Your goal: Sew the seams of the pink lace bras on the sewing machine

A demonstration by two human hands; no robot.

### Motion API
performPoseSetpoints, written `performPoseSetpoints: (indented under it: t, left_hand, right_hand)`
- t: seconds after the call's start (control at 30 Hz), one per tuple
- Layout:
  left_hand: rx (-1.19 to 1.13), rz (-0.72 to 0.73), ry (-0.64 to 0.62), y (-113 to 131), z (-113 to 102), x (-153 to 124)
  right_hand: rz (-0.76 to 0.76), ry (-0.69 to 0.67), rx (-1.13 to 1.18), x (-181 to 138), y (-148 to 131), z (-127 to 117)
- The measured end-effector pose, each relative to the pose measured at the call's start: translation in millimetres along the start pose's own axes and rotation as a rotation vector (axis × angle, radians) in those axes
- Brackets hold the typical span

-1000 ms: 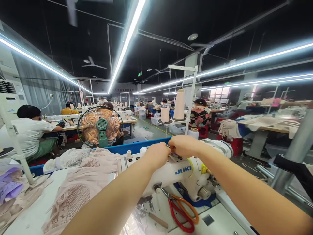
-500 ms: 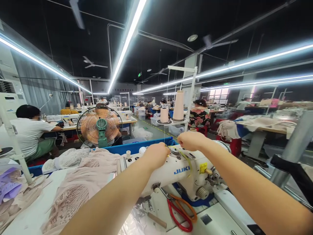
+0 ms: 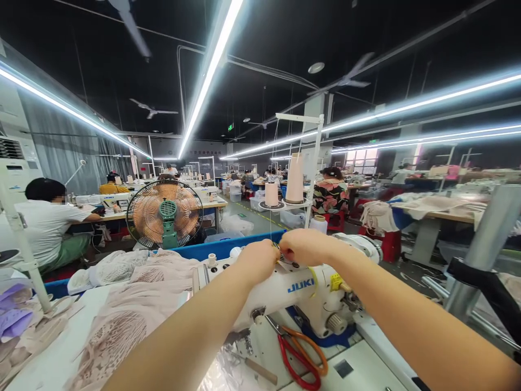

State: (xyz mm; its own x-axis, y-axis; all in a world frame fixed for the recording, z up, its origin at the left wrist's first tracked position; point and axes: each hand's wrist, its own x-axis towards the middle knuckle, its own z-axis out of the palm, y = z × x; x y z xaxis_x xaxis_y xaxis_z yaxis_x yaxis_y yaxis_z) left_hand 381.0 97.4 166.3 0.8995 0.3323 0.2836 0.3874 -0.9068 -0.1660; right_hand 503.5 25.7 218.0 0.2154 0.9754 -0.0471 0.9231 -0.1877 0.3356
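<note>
Over the top of a white JUKI sewing machine (image 3: 260,296), my left hand (image 3: 258,262) is closed in a pinch. My right hand (image 3: 307,247) is closed too, its fingertips meeting those of the left. Something small and dark shows between the fingertips, too small to name. A thread runs down to them from the smaller beige thread cone (image 3: 271,194). The larger beige thread cone (image 3: 294,179) stands beside it on the thread stand (image 3: 316,157). Scissors (image 3: 301,353) with red and orange handles lie on the machine bed below my arms.
Beige lace garments (image 3: 118,326) lie on the table at left. A tool with a wooden handle (image 3: 260,370) lies by the scissors. Behind the machine are a blue bin edge (image 3: 228,243) and a large fan (image 3: 165,212). A grey metal post (image 3: 482,255) rises at right. Co-workers sit farther off.
My right hand has come left and slightly down to meet my left hand, which stays over the machine top. The view has shifted slightly.
</note>
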Motion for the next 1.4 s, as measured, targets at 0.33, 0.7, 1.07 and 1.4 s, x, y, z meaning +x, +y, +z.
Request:
performPoseSetpoints:
  t: [0.33, 0.7, 1.07, 1.4]
  left_hand:
    - [0.001, -0.002, -0.008, 0, -1, 0]
    - [0.010, -0.017, 0.009, -1, 1, 0]
    - [-0.002, -0.030, 0.019, -1, -2, -1]
    - [-0.018, -0.040, 0.019, 2, -4, 1]
  right_hand:
    - [0.018, -0.021, 0.011, 2, -2, 1]
    - [-0.210, 0.224, 0.302, 42, 23, 39]
    - [-0.279, 0.352, 0.438, 42, 28, 57]
    - [0.136, 0.828, 0.565, -26, 12, 108]
